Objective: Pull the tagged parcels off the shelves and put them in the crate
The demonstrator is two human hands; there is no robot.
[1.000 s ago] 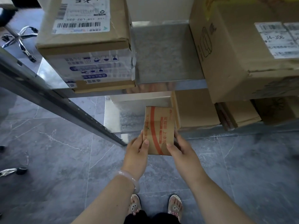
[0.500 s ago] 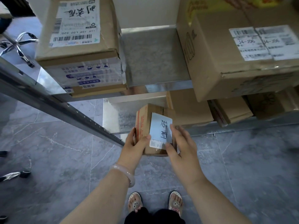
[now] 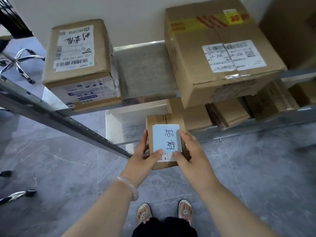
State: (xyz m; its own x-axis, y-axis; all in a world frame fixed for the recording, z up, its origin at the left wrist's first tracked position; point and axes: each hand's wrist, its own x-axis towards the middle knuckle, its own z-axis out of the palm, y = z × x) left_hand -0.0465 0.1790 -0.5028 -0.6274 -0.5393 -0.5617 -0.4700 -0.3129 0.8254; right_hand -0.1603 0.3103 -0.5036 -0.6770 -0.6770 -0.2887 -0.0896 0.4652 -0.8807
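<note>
Parcel turned label-up, before shelf edge.

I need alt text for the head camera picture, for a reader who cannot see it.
A left hand and a right hand hold a small cardboard parcel, its white handwritten tag facing up, before metal shelves. A labelled box and a bigger box stand on the upper shelf.

bare arms | pale bangle on left wrist | patterned sandals | dark trousers
</note>
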